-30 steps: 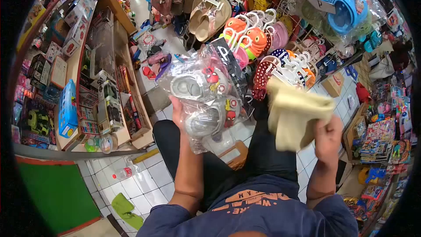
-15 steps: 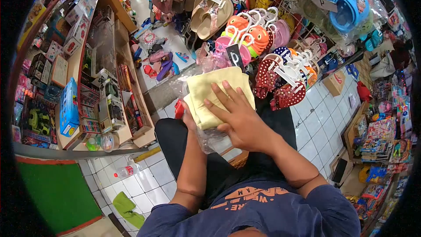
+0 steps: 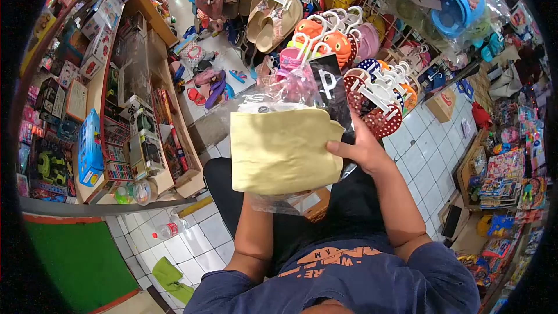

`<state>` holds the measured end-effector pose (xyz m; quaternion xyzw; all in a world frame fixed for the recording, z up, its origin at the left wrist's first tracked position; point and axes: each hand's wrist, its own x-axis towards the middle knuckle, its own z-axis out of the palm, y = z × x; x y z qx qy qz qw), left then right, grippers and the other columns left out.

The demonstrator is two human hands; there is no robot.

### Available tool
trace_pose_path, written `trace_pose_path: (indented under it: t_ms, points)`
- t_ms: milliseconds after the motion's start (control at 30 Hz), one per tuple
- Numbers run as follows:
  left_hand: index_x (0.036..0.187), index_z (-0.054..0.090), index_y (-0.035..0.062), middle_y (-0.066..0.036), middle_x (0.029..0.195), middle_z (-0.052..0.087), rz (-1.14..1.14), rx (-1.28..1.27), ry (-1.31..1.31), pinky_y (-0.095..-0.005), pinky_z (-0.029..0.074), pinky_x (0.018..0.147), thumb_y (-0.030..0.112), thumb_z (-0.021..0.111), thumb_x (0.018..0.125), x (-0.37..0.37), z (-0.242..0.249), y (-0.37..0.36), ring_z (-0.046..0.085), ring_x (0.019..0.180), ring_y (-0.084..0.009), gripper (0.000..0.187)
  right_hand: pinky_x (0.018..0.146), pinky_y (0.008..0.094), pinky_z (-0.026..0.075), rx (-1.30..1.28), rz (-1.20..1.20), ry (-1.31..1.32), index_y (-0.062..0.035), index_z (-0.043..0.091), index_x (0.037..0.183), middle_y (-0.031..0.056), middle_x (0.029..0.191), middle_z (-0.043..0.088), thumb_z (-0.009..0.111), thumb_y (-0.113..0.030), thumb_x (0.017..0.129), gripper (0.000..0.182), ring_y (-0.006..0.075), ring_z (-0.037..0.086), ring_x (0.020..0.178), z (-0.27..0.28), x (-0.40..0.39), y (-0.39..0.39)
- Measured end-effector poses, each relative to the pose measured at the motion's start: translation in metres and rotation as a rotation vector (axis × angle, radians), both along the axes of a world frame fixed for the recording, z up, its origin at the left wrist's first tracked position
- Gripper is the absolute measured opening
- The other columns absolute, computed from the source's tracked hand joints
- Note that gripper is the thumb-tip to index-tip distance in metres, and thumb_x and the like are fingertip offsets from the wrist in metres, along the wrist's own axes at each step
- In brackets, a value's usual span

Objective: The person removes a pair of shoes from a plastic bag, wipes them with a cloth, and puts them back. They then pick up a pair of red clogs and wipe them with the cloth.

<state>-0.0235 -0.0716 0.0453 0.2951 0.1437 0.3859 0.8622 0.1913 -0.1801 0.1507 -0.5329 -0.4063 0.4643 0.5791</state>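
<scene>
We are holding a folded yellow cloth (image 3: 279,151) spread out over a clear plastic bag (image 3: 238,102), whose crinkled edges are showing above and below it. Our right hand (image 3: 372,151) is grasping the cloth's right edge: the thumb is pressing on its face, while the other fingers are disappearing behind, so we are only partly seeing that grip. Our left forearm (image 3: 254,232) is running up to the cloth's lower edge; the left hand is hiding behind the cloth, and we cannot tell what its fingers are doing. A black card (image 3: 328,84) bearing a white P is jutting out past the cloth's upper right corner, and red polka-dot shoes (image 3: 388,123) are sitting beyond that corner. A plastic bottle (image 3: 167,231) is lying well left of the cloth. We are judging the cloth light, soft and floppy, the bag slick and easily creased; pinching both layers together at a side edge, with a palm supporting underneath, is looking surest.
</scene>
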Motion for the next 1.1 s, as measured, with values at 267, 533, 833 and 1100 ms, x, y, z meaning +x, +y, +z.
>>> trace_pose_path:
  t_ms: [267, 533, 833, 1100]
  points:
    - [0.141, 0.045, 0.0003, -0.016, 0.135, 0.054, -0.205, 0.128, 0.449, -0.0388, 0.048, 0.097, 0.048, 0.049, 0.097, 0.007, 0.026, -0.003, 0.060, 0.114, -0.0275, 0.065, 0.097, 0.0420, 0.051, -0.177, 0.244, 0.791, 0.0008, 0.041, 0.141, 0.0167, 0.127, 0.060, 0.068, -0.016, 0.083, 0.066, 0.0283, 0.062, 0.113, -0.050, 0.009, -0.034]
    - [0.145, 0.037, -0.0046, -0.022, 0.143, 0.046, 0.435, 0.839, 0.746, -0.0413, 0.032, 0.111, 0.035, 0.063, 0.090, 0.009, 0.108, -0.013, 0.043, 0.135, -0.0309, 0.073, 0.097, 0.0415, 0.051, -0.142, -0.025, 0.656, 0.0009, 0.042, 0.140, 0.0162, 0.127, 0.059, 0.069, -0.020, 0.086, 0.064, 0.0277, 0.061, 0.114, -0.033, 0.007, -0.053]
    - [0.150, 0.009, -0.0108, -0.038, 0.154, 0.008, 0.161, 1.484, 1.103, -0.0608, 0.012, 0.115, 0.052, 0.090, 0.052, 0.070, 0.127, -0.068, 0.004, 0.145, -0.0528, 0.142, 0.104, 0.0343, 0.039, 0.178, -0.199, 0.086, 0.0008, 0.038, 0.143, 0.0109, 0.136, 0.051, 0.061, -0.047, 0.095, 0.071, 0.0170, 0.046, 0.124, -0.036, 0.009, -0.048]
    - [0.149, -0.004, -0.0128, -0.035, 0.155, 0.011, 0.085, 1.075, 0.629, -0.0431, 0.020, 0.118, 0.029, 0.089, 0.059, 0.091, 0.077, -0.061, 0.017, 0.147, -0.0436, 0.136, 0.110, 0.0369, 0.032, 0.194, -0.303, -0.091, 0.0010, 0.040, 0.142, 0.0115, 0.139, 0.049, 0.050, -0.041, 0.101, 0.059, 0.0205, 0.044, 0.129, -0.011, 0.013, -0.058]
